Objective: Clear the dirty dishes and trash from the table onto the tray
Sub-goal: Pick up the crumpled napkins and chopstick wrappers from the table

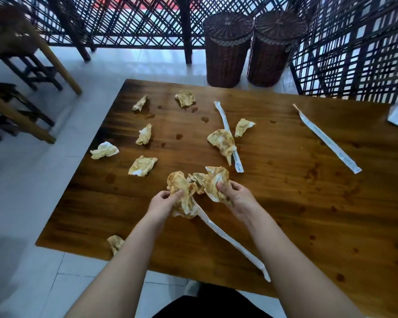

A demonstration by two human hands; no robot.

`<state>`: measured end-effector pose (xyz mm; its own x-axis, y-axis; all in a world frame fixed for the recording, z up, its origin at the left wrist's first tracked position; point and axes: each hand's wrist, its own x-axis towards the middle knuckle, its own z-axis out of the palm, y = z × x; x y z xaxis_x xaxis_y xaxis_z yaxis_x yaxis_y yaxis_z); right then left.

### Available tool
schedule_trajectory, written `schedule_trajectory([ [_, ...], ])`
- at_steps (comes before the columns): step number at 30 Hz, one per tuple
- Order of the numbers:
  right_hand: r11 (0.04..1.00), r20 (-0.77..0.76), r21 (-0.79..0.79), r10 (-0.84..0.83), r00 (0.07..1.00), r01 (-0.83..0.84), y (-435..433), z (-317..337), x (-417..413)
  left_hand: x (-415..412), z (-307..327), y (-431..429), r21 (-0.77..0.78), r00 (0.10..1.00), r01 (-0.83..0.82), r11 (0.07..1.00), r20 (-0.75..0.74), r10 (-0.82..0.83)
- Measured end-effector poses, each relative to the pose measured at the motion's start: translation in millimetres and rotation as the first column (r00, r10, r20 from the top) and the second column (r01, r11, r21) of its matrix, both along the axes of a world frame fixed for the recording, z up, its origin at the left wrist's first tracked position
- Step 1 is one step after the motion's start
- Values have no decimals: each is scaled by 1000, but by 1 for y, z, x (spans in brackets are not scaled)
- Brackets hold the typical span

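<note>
Left hand (164,201): gripping stained napkin wad (182,196), paper wrapper (230,242) trailing beneath, near middle of table (296,214). Right hand (237,196): gripping second wad (216,180). Loose napkins (143,165): scattered far left.

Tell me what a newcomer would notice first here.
First, the two hands at the near middle of the table: the left hand and right hand each grip stained, crumpled napkins, with a long paper sleeve trailing from under the left bundle. More dirty napkins lie strewn across the left half, and two more paper sleeves lie further right. Two wicker baskets stand on the floor beyond the far edge.
</note>
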<state>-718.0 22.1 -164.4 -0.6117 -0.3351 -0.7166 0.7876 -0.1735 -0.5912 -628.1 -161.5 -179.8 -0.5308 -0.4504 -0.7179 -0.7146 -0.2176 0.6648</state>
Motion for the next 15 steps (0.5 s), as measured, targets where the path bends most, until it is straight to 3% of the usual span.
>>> schedule_trajectory([
  [9,991,-36,115,79,996,-75,-24,-13,-29,0,-2,-21,26,990,-141,990,26,140],
  [15,930,-111,315,234,966,-189,-52,-29,-34,-9,-1,-45,36,982,-187,982,-27,188],
])
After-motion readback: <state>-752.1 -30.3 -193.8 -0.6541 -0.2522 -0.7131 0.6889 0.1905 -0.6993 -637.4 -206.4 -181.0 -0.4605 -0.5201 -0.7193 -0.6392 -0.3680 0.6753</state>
